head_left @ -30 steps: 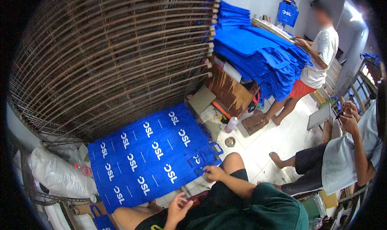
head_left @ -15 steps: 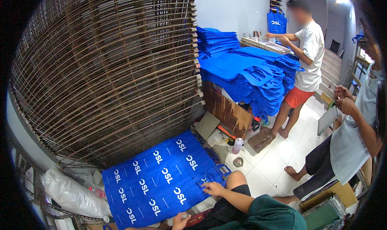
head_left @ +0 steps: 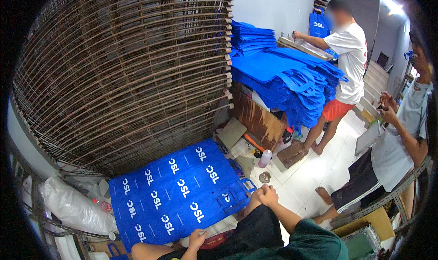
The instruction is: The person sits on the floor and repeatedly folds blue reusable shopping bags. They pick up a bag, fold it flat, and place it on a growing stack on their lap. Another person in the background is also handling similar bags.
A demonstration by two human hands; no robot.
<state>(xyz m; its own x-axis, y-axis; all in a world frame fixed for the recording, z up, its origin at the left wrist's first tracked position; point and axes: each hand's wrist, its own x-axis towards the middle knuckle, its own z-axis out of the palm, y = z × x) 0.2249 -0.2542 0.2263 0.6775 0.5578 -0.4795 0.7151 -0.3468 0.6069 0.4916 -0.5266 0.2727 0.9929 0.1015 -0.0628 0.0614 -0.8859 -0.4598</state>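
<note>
Blue cloth bags with white printed marks (head_left: 157,196) lie side by side and overlapping in a flat layer before me, blue loop handles (head_left: 246,187) at their right end. My right hand (head_left: 268,196) is at my bent knee, just right of these handles and off the cloth. Its fingers are curled, and whether they hold anything is hidden. Low in the picture, my left hand (head_left: 197,238) is over my lap near the front edge of the bags. Thumb and fingers are drawn together there; anything between them is too small to make out.
A tall rack of wire shelves (head_left: 123,77) rises behind the bags. Folded blue bags (head_left: 287,77) are piled on a table, where a person in a white shirt (head_left: 349,55) works. Another person (head_left: 397,137) stands at right. A bottle (head_left: 265,158) is on the tiled floor.
My right hand has lifted off the printed bags and moved up and right to my knee. My left hand has shifted slightly up and left. The whole view has shifted a little.
</note>
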